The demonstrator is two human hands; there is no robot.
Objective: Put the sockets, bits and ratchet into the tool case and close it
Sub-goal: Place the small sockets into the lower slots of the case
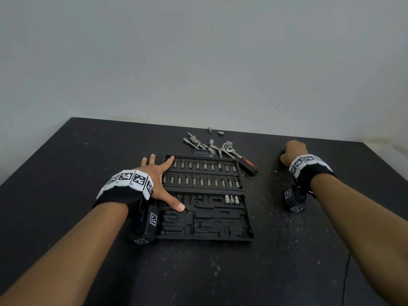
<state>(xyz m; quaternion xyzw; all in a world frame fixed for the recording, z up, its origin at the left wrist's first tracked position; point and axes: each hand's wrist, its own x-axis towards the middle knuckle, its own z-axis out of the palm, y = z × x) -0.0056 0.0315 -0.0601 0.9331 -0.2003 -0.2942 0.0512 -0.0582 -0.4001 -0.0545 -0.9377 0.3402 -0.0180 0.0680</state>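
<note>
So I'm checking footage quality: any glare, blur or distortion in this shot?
Head view: soft, even light, no glare on the dark table; wide-angle bending stretches the forearms at the edges; the tool case is sharp, its moulded slots murky.

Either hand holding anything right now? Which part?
Left hand grips nothing: fingers spread, pressing the open tool case at its left edge. Right hand is curled on the table; whether it holds anything cannot be told.

Dusty black table (220,272) under tool case (244,219)
</note>
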